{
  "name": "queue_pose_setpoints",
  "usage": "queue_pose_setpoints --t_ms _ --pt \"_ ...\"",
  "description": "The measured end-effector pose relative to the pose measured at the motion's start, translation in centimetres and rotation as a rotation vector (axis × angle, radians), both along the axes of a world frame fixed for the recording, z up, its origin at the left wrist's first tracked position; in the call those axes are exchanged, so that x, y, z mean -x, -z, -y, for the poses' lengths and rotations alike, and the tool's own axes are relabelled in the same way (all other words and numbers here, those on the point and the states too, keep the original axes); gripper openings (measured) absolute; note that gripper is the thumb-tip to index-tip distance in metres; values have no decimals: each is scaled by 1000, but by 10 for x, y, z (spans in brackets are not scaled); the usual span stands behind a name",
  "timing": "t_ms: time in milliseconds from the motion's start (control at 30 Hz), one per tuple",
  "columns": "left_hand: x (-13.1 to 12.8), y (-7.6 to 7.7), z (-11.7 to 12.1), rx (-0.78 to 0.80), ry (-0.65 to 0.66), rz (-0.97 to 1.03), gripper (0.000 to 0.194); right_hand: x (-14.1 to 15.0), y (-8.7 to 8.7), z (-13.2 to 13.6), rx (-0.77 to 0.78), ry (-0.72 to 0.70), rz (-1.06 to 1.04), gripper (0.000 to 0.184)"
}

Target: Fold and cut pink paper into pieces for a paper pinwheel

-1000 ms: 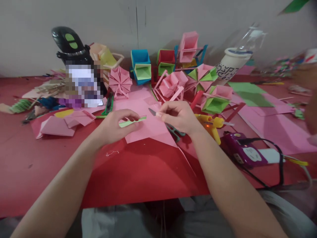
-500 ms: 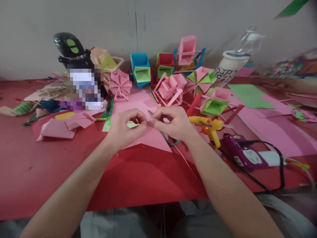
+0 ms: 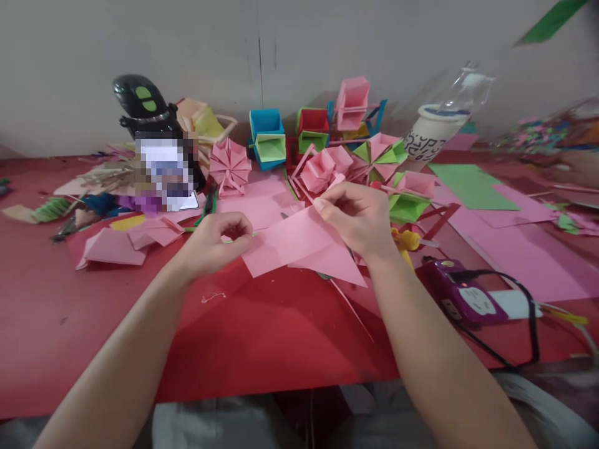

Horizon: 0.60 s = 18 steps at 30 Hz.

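Observation:
My right hand (image 3: 358, 215) pinches the top edge of a pink paper sheet (image 3: 299, 246) and holds it lifted off the red table (image 3: 262, 337). My left hand (image 3: 215, 240) is closed in a pinch just left of that sheet, with a sliver of green paper (image 3: 255, 233) showing at its fingertips. A scissors blade (image 3: 284, 216) peeks out behind the lifted sheet. A yellow glue gun (image 3: 408, 241) lies just right of my right hand.
Folded paper boxes and pinwheels in pink, green, blue and red (image 3: 322, 149) crowd the back by the wall. Pink folded pieces (image 3: 126, 240) lie at left, near a black device (image 3: 145, 106). A purple gadget with a black cord (image 3: 468, 296) sits at right, beside pink and green sheets (image 3: 472, 184).
My right hand left the scissors on the table and picked up the pink sheet, raising it. My left hand's green strip is now mostly hidden in its pinch.

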State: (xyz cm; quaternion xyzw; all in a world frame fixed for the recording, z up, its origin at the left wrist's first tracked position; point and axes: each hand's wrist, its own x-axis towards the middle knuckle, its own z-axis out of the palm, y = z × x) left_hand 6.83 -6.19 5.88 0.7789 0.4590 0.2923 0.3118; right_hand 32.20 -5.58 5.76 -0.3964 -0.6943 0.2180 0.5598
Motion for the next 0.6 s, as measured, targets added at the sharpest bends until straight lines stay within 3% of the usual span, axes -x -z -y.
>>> queue_pose_setpoints --t_ms 267,400,533,600 --pt "31 14 -13 -115 5 -210 7 -8 0 -3 10 80 -78 12" --pt "34 18 -17 -155 -40 -138 3 -7 -2 -2 40 52 -137 13" --pt "25 17 -13 -235 -128 -33 40 -2 -3 0 127 -90 -147 13" --pt "21 15 -12 -195 -117 46 45 0 -2 1 155 -139 -161 12"
